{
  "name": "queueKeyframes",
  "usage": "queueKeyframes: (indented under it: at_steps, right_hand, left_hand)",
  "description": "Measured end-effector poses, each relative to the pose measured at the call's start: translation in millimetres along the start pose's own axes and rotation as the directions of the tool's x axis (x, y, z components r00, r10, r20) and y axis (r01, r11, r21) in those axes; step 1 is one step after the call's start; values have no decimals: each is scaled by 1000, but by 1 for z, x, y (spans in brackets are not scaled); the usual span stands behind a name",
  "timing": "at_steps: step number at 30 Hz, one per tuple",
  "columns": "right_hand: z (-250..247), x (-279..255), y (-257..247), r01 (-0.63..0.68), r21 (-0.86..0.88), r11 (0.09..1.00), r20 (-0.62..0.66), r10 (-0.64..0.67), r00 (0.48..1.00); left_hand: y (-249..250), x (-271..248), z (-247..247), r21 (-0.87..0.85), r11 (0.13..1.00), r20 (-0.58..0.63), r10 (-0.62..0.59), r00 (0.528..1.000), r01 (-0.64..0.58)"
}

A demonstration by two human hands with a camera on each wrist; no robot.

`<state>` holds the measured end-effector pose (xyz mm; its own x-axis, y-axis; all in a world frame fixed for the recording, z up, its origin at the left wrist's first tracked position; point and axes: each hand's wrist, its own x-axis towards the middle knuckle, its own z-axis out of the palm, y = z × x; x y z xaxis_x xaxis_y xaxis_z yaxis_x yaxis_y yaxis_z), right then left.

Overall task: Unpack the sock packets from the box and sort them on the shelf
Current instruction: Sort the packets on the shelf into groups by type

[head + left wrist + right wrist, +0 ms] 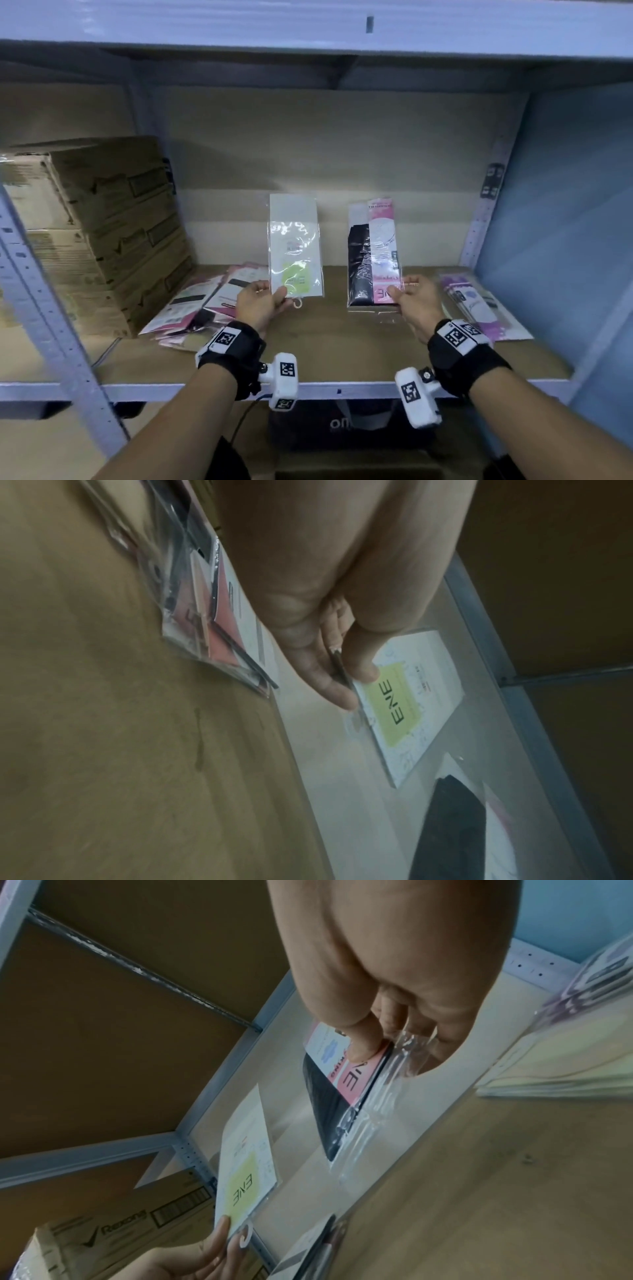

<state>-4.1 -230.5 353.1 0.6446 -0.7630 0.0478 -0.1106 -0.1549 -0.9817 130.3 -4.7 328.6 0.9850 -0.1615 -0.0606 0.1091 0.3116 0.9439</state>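
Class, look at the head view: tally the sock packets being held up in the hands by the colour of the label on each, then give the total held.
Green-label packet, pinched by the left hand: 1
Pink-label packet with black socks, pinched by the right hand: 1
Total held: 2

A stockroom, by the look of my shelf

I face a grey slotted-steel shelf (308, 389) with a bare board deck; to its left end sit stacked brown shipping cartons (113, 219) printed with barcodes, on its deck lie loose piles of retail sock packets (209, 301) in clear sleeves, and behind it stands a plain blue wall (565, 205).
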Motion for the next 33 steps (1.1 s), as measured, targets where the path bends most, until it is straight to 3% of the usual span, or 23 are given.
queueKeyframes:
  at_steps: [3,7,15,18,21,23,25,28,33]
  right_hand:
    - [3,3,12,3,-60,998,3,-3,1000]
    - [10,5,32,-60,-263,963,90,87,992]
    - [12,1,56,-118,-449,886,136,198,971]
    - [13,-2,52,-39,-715,698,128,185,974]
    - [17,-4,51,156,-833,531,199,25,980]
    - [18,-1,52,307,-809,501,322,-59,945]
    - [18,-1,53,425,-772,472,465,-36,885]
    - [19,-2,51,427,-765,482,534,103,839]
    - [29,-1,49,490,-743,455,582,79,809]
  left_hand:
    - [0,0,0,2,1000,-12,-7,1000,7]
    - [3,-3,-4,11,1000,-8,-3,1000,3]
    - [1,6,-20,69,998,-12,-3,1000,4]
    - [-1,4,-20,54,999,-17,-3,1000,4]
    - [0,3,-19,52,999,-9,0,1000,0]
    - [1,3,-18,68,998,-5,5,1000,-5]
    - [2,4,-18,75,997,2,7,1000,-7]
    - [3,3,-19,83,997,10,7,1000,-8]
    - [4,5,-25,76,997,13,-7,1000,6]
